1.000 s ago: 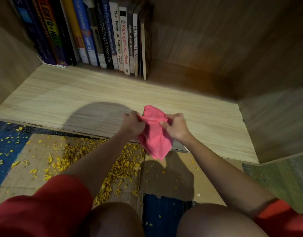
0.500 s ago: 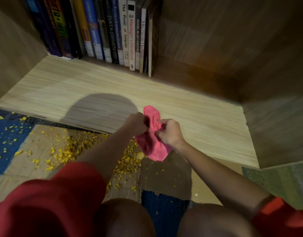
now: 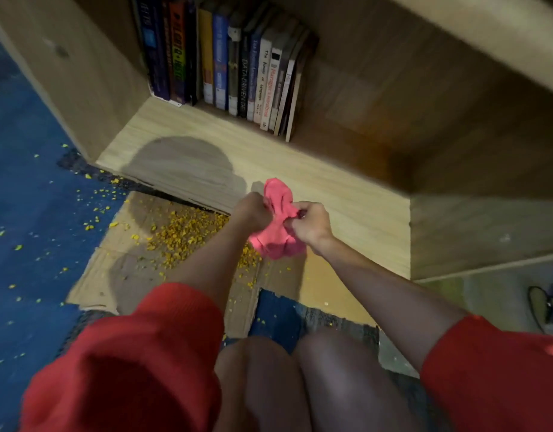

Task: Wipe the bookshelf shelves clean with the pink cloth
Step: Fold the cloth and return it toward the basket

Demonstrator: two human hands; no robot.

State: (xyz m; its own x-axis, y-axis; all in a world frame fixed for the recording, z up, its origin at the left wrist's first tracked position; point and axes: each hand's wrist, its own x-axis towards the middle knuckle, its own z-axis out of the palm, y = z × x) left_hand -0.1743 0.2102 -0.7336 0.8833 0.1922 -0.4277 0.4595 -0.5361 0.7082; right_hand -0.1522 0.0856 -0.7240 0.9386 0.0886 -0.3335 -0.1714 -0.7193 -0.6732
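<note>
Both hands meet over the front edge of the bottom shelf of the bookshelf, and the pink cloth is bunched up between them. The left hand has its fingers curled tightly round the cloth's left side. The right hand pinches the cloth's right side, its fingers also curled in. The top of the cloth sticks up above the knuckles and the lower part hangs loose below the hands, off the shelf board and above the cardboard spread on the floor. A row of books stands upright at the back left of the shelf, well apart from the hands, and a round shadow falls on the bare board in front of them. Yellow crumbs lie heaped on the cardboard just below the shelf's edge, with more scattered across the blue carpet to the left. Red sleeves cover the person's upper arms, and two bare knees show at the bottom.
</note>
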